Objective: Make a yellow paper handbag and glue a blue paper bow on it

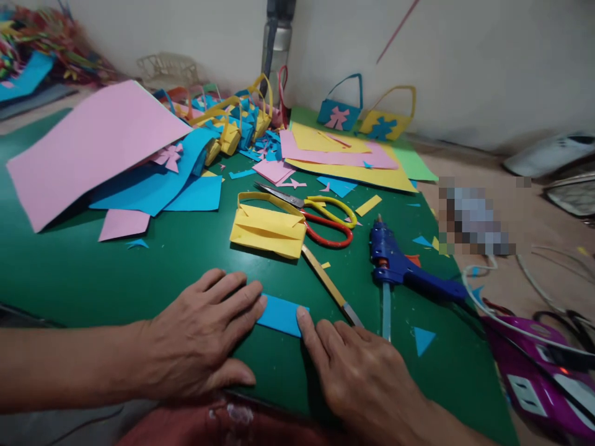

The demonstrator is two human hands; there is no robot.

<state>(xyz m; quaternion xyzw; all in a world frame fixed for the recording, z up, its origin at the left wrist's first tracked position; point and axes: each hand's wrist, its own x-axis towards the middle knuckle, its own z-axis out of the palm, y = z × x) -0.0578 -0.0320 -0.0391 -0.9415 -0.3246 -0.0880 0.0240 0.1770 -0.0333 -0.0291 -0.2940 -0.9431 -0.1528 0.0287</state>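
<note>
A small folded blue paper strip (pixel 281 314) lies flat on the green table near its front edge. The fingertips of my left hand (pixel 204 341) rest on its left end, with the fingers laid out flat and the thumb apart. My right hand (pixel 357 365) presses its right end with a stretched index finger; the other fingers are bent and the thumb is hidden. Just beyond is a yellow paper handbag (pixel 268 230) with a strap, lying beside scissors (pixel 328 217) with red and yellow handles. A thin yellowish stick with a metal end (pixel 328 282) lies beyond my right hand.
A blue glue gun (pixel 395 263) lies at the right, its cable running to a purple power strip (pixel 534 365). Pink sheets (pixel 97 148) and stacked coloured sheets (pixel 344 152) cover the back. Several finished paper bags (pixel 230 136) are piled there; two lean on the wall.
</note>
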